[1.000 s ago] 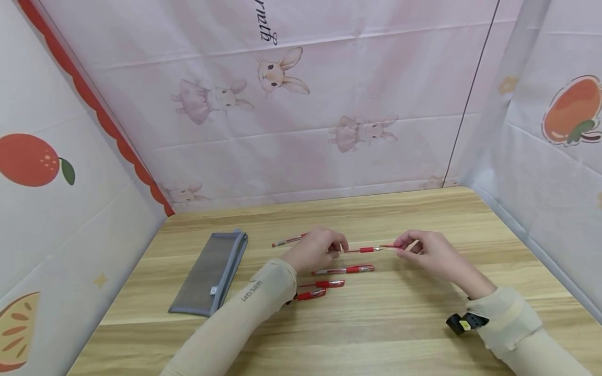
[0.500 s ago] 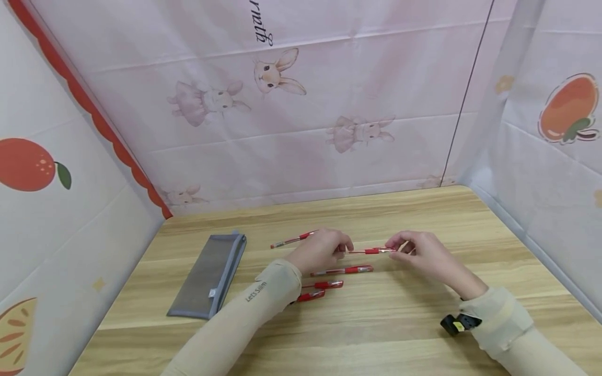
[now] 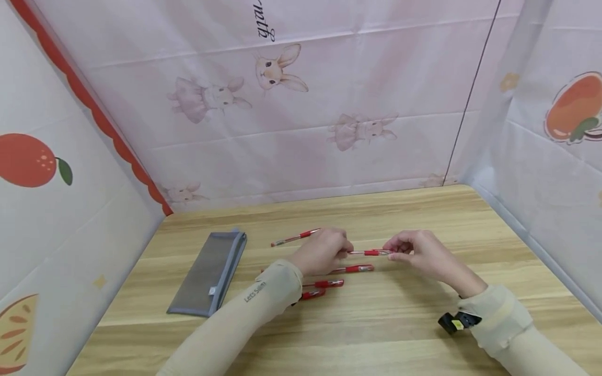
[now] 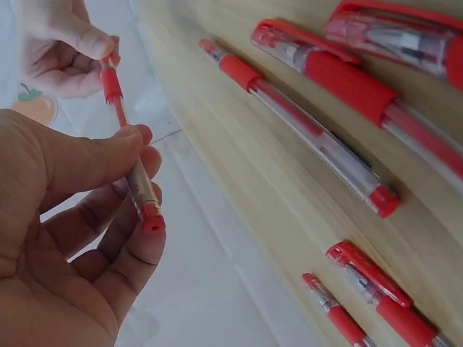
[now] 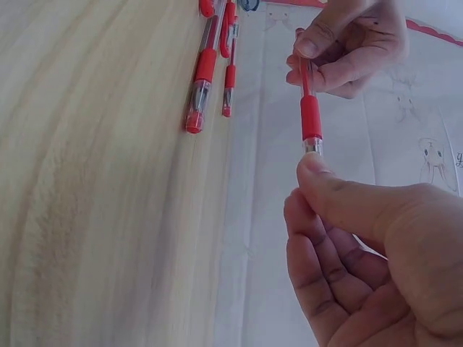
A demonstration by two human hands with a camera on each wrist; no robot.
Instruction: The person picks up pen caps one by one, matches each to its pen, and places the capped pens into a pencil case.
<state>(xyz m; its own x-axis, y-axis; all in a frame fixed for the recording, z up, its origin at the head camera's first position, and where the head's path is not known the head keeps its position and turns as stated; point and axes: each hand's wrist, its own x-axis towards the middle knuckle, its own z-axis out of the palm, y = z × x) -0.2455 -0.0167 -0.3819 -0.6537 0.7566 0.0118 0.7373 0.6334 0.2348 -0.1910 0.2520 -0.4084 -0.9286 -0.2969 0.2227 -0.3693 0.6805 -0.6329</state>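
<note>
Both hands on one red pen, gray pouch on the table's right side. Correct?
Not quite: the gray pouch lies on the left side of the table, per the head view. The left hand and right hand do hold one red pen.

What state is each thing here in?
Held pen: between both hands
Cap: at its tip; fully seated, can't tell
Left hand: pinching the barrel
Right hand: pinching the cap end
Other pens: lying on the table
Pouch: lying flat; zip unclear

Head view: high, forward-down; wrist views: close, sharing pen (image 5: 310, 116).
</note>
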